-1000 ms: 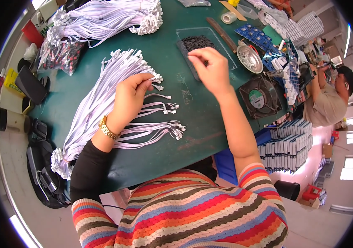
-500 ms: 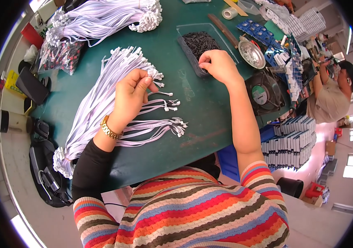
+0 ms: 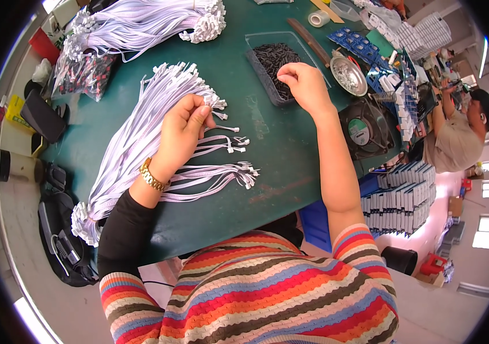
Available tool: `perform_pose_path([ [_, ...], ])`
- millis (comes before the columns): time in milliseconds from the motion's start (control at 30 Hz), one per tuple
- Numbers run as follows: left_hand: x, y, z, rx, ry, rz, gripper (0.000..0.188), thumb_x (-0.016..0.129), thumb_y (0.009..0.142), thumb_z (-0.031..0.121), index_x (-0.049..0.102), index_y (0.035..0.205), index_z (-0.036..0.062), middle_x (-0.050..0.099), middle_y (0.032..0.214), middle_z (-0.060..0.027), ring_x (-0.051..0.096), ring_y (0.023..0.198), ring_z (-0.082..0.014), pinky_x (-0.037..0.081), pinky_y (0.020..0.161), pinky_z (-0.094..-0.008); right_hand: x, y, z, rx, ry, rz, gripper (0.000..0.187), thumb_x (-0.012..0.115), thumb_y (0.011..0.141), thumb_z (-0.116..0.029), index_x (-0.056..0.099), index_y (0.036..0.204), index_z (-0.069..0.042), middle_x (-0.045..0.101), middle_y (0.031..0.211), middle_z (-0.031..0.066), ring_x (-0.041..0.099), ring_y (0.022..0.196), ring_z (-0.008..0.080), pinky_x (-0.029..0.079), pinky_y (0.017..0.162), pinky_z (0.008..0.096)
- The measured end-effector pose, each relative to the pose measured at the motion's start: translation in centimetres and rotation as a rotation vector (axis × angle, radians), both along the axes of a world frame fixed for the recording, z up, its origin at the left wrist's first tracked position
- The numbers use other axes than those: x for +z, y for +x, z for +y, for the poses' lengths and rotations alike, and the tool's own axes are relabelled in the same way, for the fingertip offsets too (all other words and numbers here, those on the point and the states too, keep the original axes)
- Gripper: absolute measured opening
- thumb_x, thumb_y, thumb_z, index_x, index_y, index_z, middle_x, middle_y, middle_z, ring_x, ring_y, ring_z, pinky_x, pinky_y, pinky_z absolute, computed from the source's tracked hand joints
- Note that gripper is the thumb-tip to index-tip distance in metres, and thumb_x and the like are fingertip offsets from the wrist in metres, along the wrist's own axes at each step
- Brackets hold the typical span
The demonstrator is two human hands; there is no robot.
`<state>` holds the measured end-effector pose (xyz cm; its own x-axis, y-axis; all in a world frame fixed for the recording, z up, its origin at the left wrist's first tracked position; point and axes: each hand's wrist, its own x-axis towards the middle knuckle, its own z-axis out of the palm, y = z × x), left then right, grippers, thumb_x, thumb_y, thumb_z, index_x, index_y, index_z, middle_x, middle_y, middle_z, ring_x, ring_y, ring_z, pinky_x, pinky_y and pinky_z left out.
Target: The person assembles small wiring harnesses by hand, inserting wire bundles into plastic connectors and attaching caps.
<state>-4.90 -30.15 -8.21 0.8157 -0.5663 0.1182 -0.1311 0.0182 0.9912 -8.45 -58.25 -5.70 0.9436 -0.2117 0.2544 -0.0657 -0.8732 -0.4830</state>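
Note:
A bundle of white cables (image 3: 132,132) with small white connectors at the ends fans out on the green table. Above its right side, my left hand (image 3: 184,125) is closed, thumb against fingers, at the connector ends; it appears to pinch a cable end, mostly hidden by the fingers. A clear plastic tray (image 3: 279,102) of small black pieces (image 3: 273,60) stands to the right. Over the tray's right part is my right hand (image 3: 306,86), thumb and fingertips pinched together. Whatever those fingertips hold, if anything, is too small to make out.
A second bundle of white cables (image 3: 147,26) lies at the back left beside a clear bag of red and black parts (image 3: 87,77). To the right are a metal bowl (image 3: 348,75), a black fan (image 3: 367,129) and blue boards (image 3: 356,43). Another person (image 3: 456,132) works farther right.
My right hand has lifted slightly up and away from the black pieces in the tray. The left hand stays nearly where it was, still closed.

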Motion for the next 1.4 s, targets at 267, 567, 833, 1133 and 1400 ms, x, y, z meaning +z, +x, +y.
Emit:
perform_pose_path([
  [267, -0.5, -0.3, 0.3, -0.002, -0.020, -0.005, 0.012, 0.047, 0.099, 0.013, 0.051, 0.092, 0.0053, 0.058, 0.075, 0.0002, 0.042, 0.057, -0.0022, 0.035, 0.052, -0.0165, 1.3, -2.0, 7.1, 0.417, 0.398, -0.362, 0.007, 0.066, 0.081, 0.004, 0.067, 0.086, 0.000, 0.063, 0.085, 0.0047, 0.060, 0.075, 0.0115, 0.047, 0.064, 0.0235],
  [567, -1.2, -0.5, 0.0, -0.002, 0.023, -0.104, 0.010, 0.051, 0.097, 0.012, 0.053, 0.091, 0.0040, 0.059, 0.070, 0.0002, 0.045, 0.056, -0.0028, 0.037, 0.052, -0.0185, -0.3, -1.8, 9.0, 0.447, 0.498, -0.380, 0.008, 0.066, 0.081, 0.004, 0.066, 0.088, -0.001, 0.062, 0.085, 0.0062, 0.060, 0.073, 0.0142, 0.047, 0.062, 0.0249],
  [833, -1.1, -0.7, 0.1, -0.003, 0.024, -0.102, 0.009, 0.054, 0.095, 0.010, 0.055, 0.089, 0.0030, 0.061, 0.067, 0.0003, 0.049, 0.056, -0.0036, 0.040, 0.052, -0.0203, -0.4, -1.5, 8.9, 0.531, 0.383, -0.429, 0.009, 0.066, 0.079, 0.002, 0.066, 0.088, -0.001, 0.062, 0.085, 0.0095, 0.063, 0.074, 0.0228, 0.051, 0.065, 0.0298],
  [1133, -1.3, -0.9, 0.2, -0.043, 0.045, -0.139, 0.012, 0.051, 0.098, 0.014, 0.052, 0.091, 0.0045, 0.056, 0.073, 0.0019, 0.042, 0.058, -0.0016, 0.036, 0.052, -0.0165, 0.1, -1.7, 8.4, 0.624, 0.258, -0.457, 0.014, 0.065, 0.077, 0.008, 0.063, 0.089, 0.001, 0.061, 0.086, 0.0101, 0.064, 0.074, 0.0227, 0.053, 0.063, 0.0301],
  [1400, -1.4, -0.9, 0.1, -0.036, 0.045, -0.126, 0.010, 0.052, 0.097, 0.013, 0.054, 0.094, 0.0043, 0.057, 0.072, 0.0024, 0.043, 0.059, -0.0015, 0.036, 0.053, -0.0167, 0.2, -1.7, 8.0, 0.648, 0.142, -0.411, 0.005, 0.065, 0.079, -0.004, 0.063, 0.084, -0.005, 0.060, 0.084, 0.0050, 0.063, 0.069, 0.0233, 0.051, 0.057, 0.0317],
])
